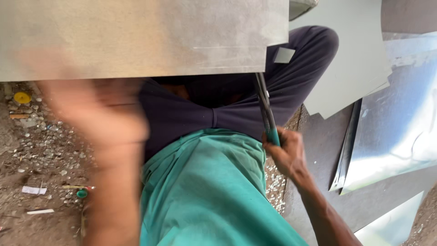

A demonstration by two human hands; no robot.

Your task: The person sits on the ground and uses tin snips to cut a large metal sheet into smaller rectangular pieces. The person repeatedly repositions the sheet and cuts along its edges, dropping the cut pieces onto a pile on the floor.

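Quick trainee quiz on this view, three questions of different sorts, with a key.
1. True or false: the right hand grips the snips by their green handles.
2. Where do the snips' blades meet the metal sheet? A) its lower right corner B) its left edge C) its middle
3. Fill in: the left hand is too ____ to show whether it holds anything.

Key: 1 true; 2 A; 3 blurred.

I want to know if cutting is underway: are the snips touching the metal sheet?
Touching. The head view shows the snips, held in the right hand, meeting the edge of the metal sheet.
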